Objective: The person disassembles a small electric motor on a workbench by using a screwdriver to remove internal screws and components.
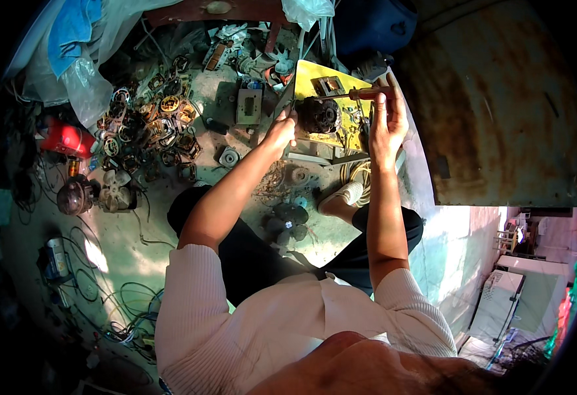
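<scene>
A dark, grimy round motor part (320, 116) sits on a yellow board (308, 71). My right hand (388, 125) is closed on a screwdriver (370, 93) with a reddish handle. Its thin shaft points left, and the tip reaches the top of the motor part. On the near left side of the board, my left hand (280, 133) is closed beside the motor part. What its fingers grip, if anything, I cannot make out. A squarish metal frame piece (328, 85) lies behind the motor part on the board.
A heap of copper-wound motor parts (160, 122) covers the floor at left. A red container (68, 139) and fan motors (115, 189) stand beyond it. Cables (127, 329) trail at lower left. A rusty metal sheet (492, 105) rises at right. Dark fan blades (286, 222) lie between my legs.
</scene>
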The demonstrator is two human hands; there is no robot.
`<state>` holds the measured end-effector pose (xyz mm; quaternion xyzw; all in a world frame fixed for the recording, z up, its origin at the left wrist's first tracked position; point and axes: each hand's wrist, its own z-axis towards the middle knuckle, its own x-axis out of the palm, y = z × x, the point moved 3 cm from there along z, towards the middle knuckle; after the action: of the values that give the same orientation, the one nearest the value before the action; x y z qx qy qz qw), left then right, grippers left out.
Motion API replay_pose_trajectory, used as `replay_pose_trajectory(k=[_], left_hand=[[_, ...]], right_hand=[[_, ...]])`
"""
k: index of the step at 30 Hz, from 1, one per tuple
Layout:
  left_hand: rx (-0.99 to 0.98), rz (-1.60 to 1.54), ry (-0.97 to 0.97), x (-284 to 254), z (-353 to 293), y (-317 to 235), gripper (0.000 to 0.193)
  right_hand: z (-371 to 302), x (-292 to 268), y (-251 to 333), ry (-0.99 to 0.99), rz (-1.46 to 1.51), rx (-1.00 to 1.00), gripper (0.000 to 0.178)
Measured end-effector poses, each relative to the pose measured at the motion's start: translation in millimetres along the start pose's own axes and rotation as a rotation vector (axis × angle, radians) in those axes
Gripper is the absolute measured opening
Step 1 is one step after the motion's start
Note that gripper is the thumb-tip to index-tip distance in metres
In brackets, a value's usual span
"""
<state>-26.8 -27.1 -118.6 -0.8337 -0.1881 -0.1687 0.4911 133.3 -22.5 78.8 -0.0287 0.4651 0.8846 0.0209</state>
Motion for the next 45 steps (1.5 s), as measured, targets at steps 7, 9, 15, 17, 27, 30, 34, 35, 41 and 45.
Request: replay_pose_trajectory(k=[7, 9, 15, 17, 27, 30, 34, 35, 41, 45], left_hand=[[0.051, -0.003, 0.02, -0.8, 2.3, 3.5, 0.051], [0.044, -0.001, 0.048, -3.6, 2.6, 4.4, 0.059], [0.009, 0.016, -0.011, -5.6, 7.8, 7.3, 0.059], [0.0, -0.01, -0.032, -4.3, 3.6, 4.9, 0.058], [-0.002, -0.014, -0.029, 5.3, -11.8, -9.8, 0.046], [0.001, -0.01, -0.046, 7.3, -9.4, -7.7, 0.038], [0.013, -0.01, -0.043, 8.5, -11.7, -9.0, 0.037], [0.015, -0.014, -0.035, 8.4, -12.8, -10.1, 0.037], [0.038, 0.041, -0.038, 5.2, -8.9, -8.2, 0.045], [-0.014, -0.018, -0.061, 7.7, -12.1, -10.5, 0.03]], right_hand=[[-1.5, -10.1, -7.7, -0.05, -0.203, -0.059, 0.032], [-1.6, -9.7, -4.3, -0.008, -0.111, -0.05, 0.033], [-0.1, 2.1, 4.3, 0.022, -0.127, -0.03, 0.034], [-1.4, -4.0, -8.5, -0.061, -0.375, -0.115, 0.033], [-4.3, 4.1, 5.0, -0.059, -0.039, -0.011, 0.037], [-2.7, -3.5, -5.7, -0.115, -0.161, -0.052, 0.032], [-5.2, -5.3, -1.4, -0.112, -0.314, -0.123, 0.032], [-5.5, -4.0, 3.4, -0.097, -0.36, -0.153, 0.032], [-0.9, 3.3, 0.7, -0.011, -0.04, -0.047, 0.039], [-3.3, -1.3, 6.0, 0.012, -0.619, -0.211, 0.035]])
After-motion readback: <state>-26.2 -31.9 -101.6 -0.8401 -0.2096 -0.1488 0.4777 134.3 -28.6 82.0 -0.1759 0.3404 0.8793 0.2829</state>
